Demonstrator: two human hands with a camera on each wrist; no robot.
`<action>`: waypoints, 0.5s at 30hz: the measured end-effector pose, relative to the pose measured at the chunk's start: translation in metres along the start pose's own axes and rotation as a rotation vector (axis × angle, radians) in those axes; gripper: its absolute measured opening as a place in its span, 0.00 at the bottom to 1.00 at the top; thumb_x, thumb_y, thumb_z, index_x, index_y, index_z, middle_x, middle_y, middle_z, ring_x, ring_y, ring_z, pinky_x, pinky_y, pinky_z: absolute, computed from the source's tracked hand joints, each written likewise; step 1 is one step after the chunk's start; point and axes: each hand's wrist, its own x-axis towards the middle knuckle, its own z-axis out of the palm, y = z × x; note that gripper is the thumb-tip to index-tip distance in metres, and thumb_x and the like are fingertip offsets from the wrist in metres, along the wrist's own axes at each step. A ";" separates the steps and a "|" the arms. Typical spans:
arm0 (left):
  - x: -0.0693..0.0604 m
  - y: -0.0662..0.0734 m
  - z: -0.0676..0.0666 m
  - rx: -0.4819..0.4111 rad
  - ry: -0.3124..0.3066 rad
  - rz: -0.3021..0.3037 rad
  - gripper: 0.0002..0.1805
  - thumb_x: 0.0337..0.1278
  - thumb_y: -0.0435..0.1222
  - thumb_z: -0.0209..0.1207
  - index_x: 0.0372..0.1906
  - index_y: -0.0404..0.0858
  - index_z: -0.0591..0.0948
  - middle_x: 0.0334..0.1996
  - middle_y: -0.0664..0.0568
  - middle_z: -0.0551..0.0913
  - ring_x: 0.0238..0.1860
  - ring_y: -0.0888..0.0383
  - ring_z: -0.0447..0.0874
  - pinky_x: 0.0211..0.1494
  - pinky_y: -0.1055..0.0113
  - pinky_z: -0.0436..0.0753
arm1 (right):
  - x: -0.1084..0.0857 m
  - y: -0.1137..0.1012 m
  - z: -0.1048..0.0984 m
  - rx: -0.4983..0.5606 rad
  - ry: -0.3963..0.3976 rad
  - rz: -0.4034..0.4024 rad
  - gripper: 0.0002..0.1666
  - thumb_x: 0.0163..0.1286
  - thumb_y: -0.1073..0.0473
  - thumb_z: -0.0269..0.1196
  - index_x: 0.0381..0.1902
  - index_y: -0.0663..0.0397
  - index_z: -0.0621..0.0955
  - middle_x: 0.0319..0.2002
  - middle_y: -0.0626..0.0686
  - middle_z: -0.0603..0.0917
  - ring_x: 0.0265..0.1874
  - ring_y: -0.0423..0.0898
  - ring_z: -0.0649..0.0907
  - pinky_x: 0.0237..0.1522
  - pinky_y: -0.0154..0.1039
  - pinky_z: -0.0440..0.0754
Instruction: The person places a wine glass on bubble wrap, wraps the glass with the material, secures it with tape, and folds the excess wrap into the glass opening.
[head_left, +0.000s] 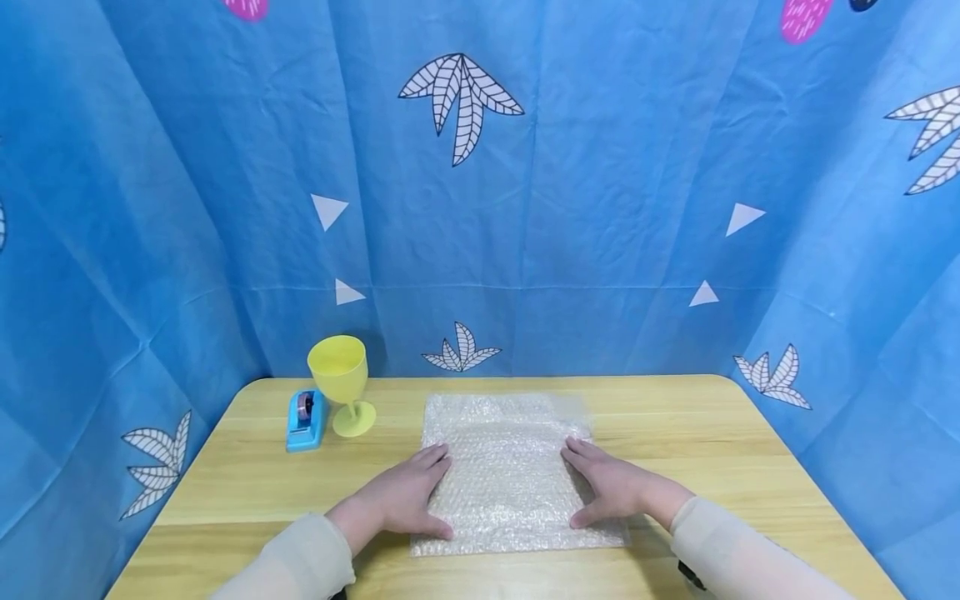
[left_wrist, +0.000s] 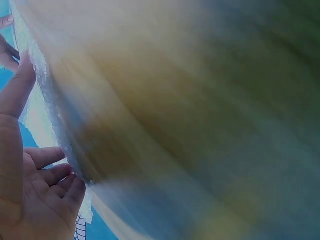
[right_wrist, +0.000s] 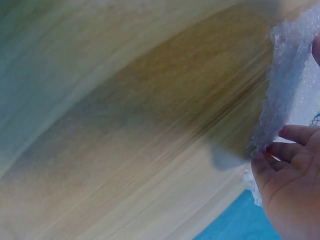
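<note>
A sheet of clear bubble wrap (head_left: 506, 475) lies flat on the wooden table, in front of the person. At its left edge, the left hand (head_left: 405, 496) rests with fingers and thumb spread, touching the film. Opposite it, the right hand (head_left: 615, 483) lies on the right edge with fingers extended. In the left wrist view, the left hand (left_wrist: 45, 195) shows its palm side beside the film's edge (left_wrist: 47, 85). The right wrist view has the right hand (right_wrist: 295, 175) with its fingertips at the bubble wrap (right_wrist: 285, 90).
Toward the back left of the table (head_left: 697, 417) stands a yellow plastic goblet (head_left: 341, 371). A blue tape dispenser (head_left: 306, 421) with a small roll sits just left of it. Blue patterned curtain (head_left: 600, 208) surrounds the table at the back and both sides.
</note>
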 end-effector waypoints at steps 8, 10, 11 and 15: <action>-0.003 -0.001 -0.004 0.022 0.026 0.024 0.47 0.59 0.58 0.62 0.71 0.28 0.66 0.75 0.35 0.58 0.75 0.40 0.57 0.75 0.48 0.62 | 0.000 0.001 -0.001 0.006 -0.004 0.002 0.68 0.51 0.33 0.73 0.76 0.69 0.57 0.77 0.68 0.51 0.76 0.65 0.53 0.74 0.59 0.55; -0.004 -0.003 -0.005 0.023 0.041 0.016 0.45 0.61 0.57 0.62 0.71 0.28 0.67 0.75 0.36 0.59 0.75 0.40 0.57 0.75 0.48 0.62 | 0.001 0.001 -0.002 0.006 -0.005 0.003 0.68 0.51 0.33 0.73 0.76 0.68 0.57 0.77 0.68 0.51 0.76 0.65 0.53 0.74 0.59 0.55; -0.005 -0.004 -0.005 0.023 0.050 0.014 0.44 0.61 0.56 0.61 0.71 0.28 0.68 0.75 0.36 0.60 0.75 0.40 0.58 0.75 0.48 0.62 | 0.001 0.001 -0.001 0.007 -0.004 0.002 0.68 0.51 0.33 0.73 0.76 0.68 0.57 0.77 0.68 0.51 0.76 0.65 0.53 0.74 0.59 0.55; -0.007 -0.008 -0.010 0.031 0.123 0.003 0.39 0.64 0.53 0.61 0.69 0.29 0.70 0.73 0.35 0.64 0.73 0.39 0.61 0.73 0.46 0.64 | 0.001 0.000 -0.001 0.006 -0.006 -0.003 0.68 0.52 0.34 0.73 0.76 0.69 0.57 0.77 0.69 0.51 0.75 0.66 0.53 0.74 0.60 0.55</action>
